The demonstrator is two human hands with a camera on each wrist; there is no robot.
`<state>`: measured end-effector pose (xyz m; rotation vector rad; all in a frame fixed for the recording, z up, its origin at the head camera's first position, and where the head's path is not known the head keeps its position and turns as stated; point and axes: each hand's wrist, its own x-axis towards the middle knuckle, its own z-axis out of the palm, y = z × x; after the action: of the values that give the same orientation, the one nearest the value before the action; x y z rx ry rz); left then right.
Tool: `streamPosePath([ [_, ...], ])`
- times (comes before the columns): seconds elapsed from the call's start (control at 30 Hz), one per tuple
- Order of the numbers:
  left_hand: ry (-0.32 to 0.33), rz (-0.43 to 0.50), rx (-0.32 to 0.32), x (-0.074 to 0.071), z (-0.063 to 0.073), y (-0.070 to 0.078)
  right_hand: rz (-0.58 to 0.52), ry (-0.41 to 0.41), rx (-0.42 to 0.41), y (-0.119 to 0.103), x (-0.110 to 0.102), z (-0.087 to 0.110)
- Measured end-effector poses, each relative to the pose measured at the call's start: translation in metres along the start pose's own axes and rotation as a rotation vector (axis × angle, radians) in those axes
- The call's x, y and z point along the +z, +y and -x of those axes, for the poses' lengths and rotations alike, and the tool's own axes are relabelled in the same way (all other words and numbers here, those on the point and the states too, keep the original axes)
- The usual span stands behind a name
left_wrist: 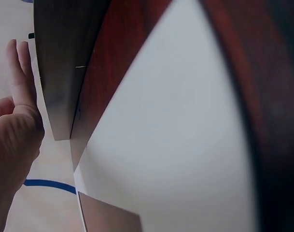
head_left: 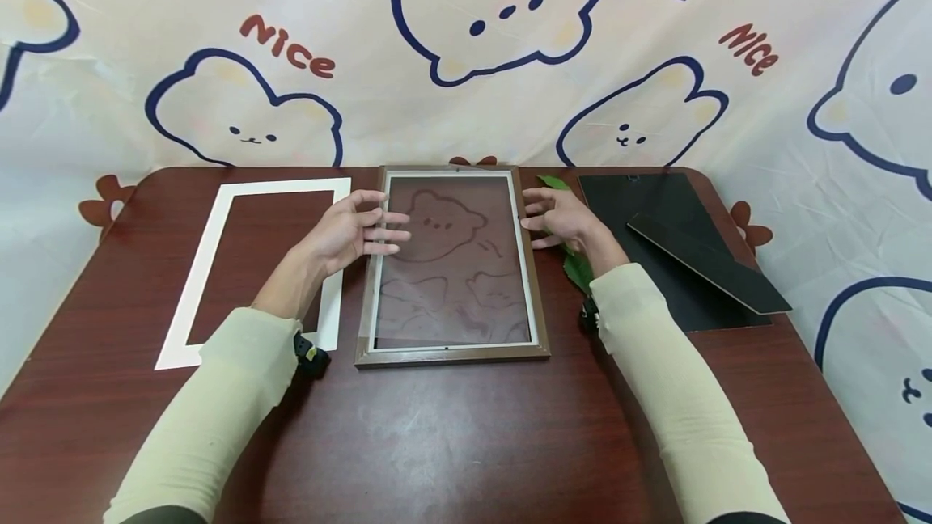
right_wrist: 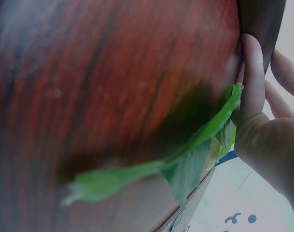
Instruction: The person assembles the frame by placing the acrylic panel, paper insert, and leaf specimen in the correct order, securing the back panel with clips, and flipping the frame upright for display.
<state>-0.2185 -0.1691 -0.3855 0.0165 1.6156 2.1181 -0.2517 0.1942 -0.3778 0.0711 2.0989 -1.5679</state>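
Observation:
A brown picture frame [head_left: 451, 357] with a pale inner edge lies flat mid-table, its glossy pane [head_left: 451, 289] mirroring the wall's cartoon pattern. Over its left side my left hand [head_left: 349, 229] hovers with fingers extended and spread; in the left wrist view that hand [left_wrist: 16, 125] stands beside the frame's side [left_wrist: 60, 58]. My right hand [head_left: 564, 221] has its fingertips at the frame's right edge, fingers slightly bent. Under and beside the right hand are green leaves [head_left: 578, 272], also seen in the right wrist view as a leafy strip [right_wrist: 200, 154].
Left of the frame lies a white rectangular mat border [head_left: 192, 289]. On the right, a black board [head_left: 655, 192] lies flat with a hinged-looking black flap [head_left: 706, 265] slanting up from it. A cartoon-printed cloth [head_left: 451, 120] hangs behind the table [head_left: 437, 443].

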Motion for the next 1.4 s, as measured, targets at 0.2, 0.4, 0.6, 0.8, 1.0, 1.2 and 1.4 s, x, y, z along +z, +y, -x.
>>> streamPosePath([
  [0.2,0.002,0.017,-0.021,0.0008,0.0008,0.0004,0.000,-0.001,-0.008,0.0000,-0.0009,-0.0001],
  [0.4,-0.016,0.024,-0.044,0.0010,0.0012,-0.0001,-0.002,-0.006,-0.005,0.0005,-0.0014,-0.0001],
  [0.6,-0.033,-0.003,-0.046,0.0011,0.0020,0.0000,-0.005,-0.003,-0.006,0.0022,-0.0025,-0.0015],
  [0.8,-0.004,-0.068,-0.056,-0.0024,0.0038,0.0014,-0.008,-0.005,-0.012,0.0023,-0.0022,-0.0016],
  [1.0,0.072,-0.211,-0.061,-0.0058,0.0073,0.0063,-0.009,-0.010,-0.008,0.0021,-0.0017,-0.0018],
  [1.2,0.135,-0.315,-0.064,-0.0061,0.0078,0.0084,-0.008,-0.010,-0.008,0.0022,-0.0014,-0.0010],
  [1.4,0.156,-0.381,-0.051,-0.0048,0.0070,0.0082,-0.007,-0.012,-0.003,0.0017,-0.0015,-0.0008],
])
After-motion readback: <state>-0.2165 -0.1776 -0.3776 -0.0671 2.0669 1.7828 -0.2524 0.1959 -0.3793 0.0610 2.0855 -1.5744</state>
